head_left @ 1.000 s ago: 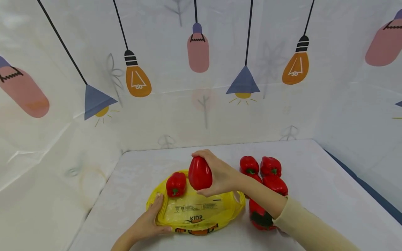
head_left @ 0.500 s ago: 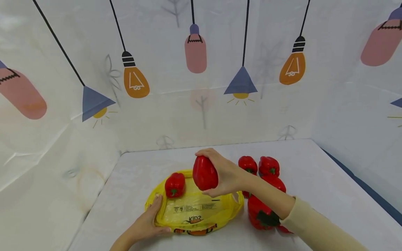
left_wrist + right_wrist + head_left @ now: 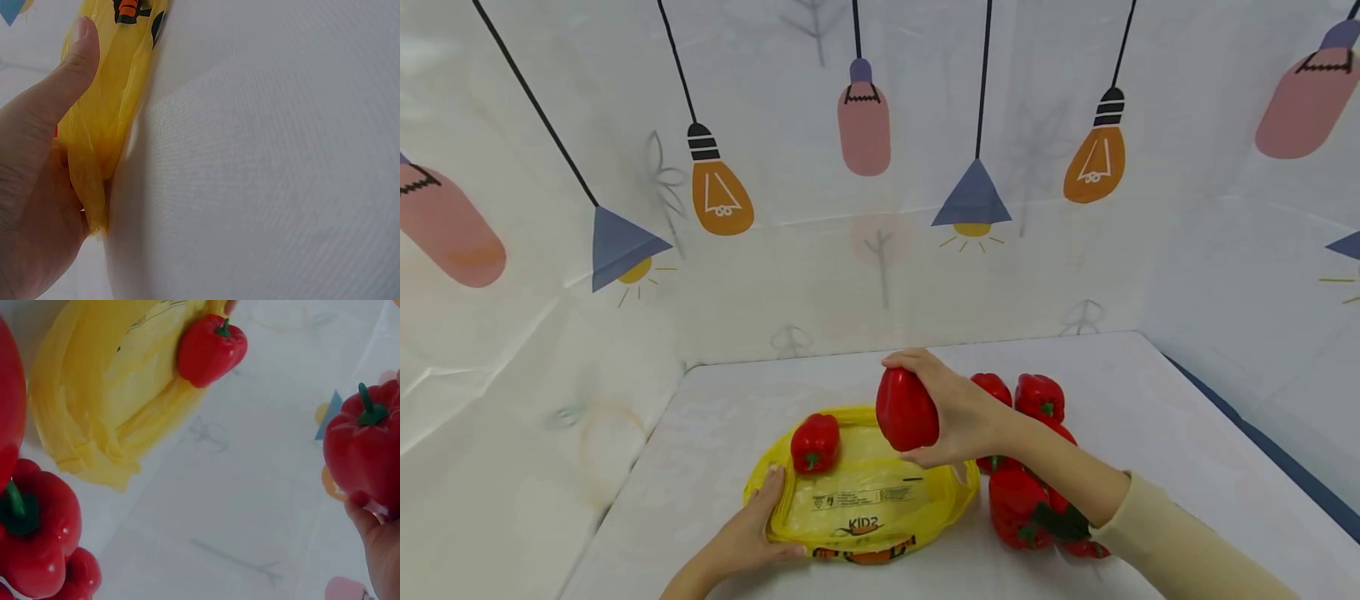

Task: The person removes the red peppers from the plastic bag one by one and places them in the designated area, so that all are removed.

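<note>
My right hand (image 3: 951,412) grips a red bell pepper (image 3: 907,410) in the air above the right part of a yellow plastic bag (image 3: 872,467). In the right wrist view this pepper (image 3: 362,444) shows its green stem, with a fingertip and part of the hand below it. My left hand (image 3: 748,525) holds the bag's left end, its thumb (image 3: 78,59) along the outside near the table; its other fingers are partly hidden by the bag. Another red bell pepper (image 3: 816,446) lies within the bag's rim on the left, stem toward me.
Several red bell peppers (image 3: 1040,395) sit in a cluster to the right of the bag, partly behind my right forearm. A dark green leafy piece (image 3: 1063,523) shows among them beside the sleeve. A wall sheet (image 3: 880,275) printed with lamps rises behind the white table (image 3: 737,400).
My right hand has moved to the right with the bell pepper, away from the pepper on the bag. My left hand keeps its place on the bag. The head view has shifted slightly.
</note>
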A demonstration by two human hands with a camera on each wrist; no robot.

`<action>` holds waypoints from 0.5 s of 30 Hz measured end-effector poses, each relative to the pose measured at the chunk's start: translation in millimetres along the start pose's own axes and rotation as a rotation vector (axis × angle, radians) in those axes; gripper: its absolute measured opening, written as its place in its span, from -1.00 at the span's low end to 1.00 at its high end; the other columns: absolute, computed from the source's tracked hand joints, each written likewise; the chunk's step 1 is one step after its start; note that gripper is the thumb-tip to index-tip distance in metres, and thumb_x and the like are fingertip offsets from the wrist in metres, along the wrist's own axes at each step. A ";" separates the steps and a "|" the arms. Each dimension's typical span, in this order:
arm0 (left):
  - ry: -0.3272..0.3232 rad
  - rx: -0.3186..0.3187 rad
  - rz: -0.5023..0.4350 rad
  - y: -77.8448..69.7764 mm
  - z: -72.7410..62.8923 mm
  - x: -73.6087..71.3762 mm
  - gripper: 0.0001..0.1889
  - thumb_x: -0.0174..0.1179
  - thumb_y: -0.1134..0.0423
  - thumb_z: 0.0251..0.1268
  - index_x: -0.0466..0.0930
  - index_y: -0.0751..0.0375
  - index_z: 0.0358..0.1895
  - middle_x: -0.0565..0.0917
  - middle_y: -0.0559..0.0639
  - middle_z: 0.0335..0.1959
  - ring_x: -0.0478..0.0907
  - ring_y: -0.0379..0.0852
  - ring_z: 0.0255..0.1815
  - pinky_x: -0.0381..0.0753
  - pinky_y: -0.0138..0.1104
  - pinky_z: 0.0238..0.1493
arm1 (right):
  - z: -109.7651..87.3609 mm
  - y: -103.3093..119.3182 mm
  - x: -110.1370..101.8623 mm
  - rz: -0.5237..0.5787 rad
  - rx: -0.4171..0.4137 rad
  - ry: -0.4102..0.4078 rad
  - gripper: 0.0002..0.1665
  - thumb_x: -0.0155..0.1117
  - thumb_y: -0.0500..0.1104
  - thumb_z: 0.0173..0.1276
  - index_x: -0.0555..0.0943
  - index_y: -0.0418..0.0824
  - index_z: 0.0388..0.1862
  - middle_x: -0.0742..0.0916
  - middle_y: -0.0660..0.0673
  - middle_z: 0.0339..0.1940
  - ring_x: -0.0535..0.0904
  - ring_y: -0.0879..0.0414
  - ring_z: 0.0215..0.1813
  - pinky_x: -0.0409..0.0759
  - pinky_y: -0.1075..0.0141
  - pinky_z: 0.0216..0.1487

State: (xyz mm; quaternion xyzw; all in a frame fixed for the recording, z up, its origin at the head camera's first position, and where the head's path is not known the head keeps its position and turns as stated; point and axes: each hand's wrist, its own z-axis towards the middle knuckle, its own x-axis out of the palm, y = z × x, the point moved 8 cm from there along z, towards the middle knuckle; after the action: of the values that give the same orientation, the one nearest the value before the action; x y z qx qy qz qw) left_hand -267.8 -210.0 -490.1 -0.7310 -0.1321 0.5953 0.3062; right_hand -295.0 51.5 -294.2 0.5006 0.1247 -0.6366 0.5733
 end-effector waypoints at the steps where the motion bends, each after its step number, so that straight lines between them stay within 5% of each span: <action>1: -0.001 0.000 0.001 -0.1 0.1 0.0 0.28 0.44 -0.24 -0.14 -0.13 0.44 0.49 -0.11 0.37 0.50 -0.15 0.25 0.51 -0.08 0.10 0.41 | -1.1 -0.3 -1.4 -0.005 0.000 -0.001 0.20 0.63 -0.04 -0.11 0.10 -0.10 0.44 0.33 0.03 0.37 0.34 0.13 0.27 0.62 0.30 -0.04; 15: 0.003 -0.016 -0.011 -3.1 -1.2 -1.2 0.28 0.46 -0.22 -0.16 -0.13 0.43 0.49 -0.11 0.38 0.49 -0.14 0.27 0.50 -0.08 0.11 0.41 | -17.3 -4.8 -23.0 -0.059 -0.030 -0.056 0.16 0.64 -0.05 -0.15 0.17 -0.22 0.38 0.30 -0.04 0.35 0.33 0.06 0.27 0.64 0.22 -0.03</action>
State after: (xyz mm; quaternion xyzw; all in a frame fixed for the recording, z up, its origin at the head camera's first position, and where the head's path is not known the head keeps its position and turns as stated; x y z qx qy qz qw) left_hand -266.5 -208.7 -487.2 -0.7337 -0.1405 0.5914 0.3037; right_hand -294.3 79.6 -286.3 0.4702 0.1329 -0.6649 0.5650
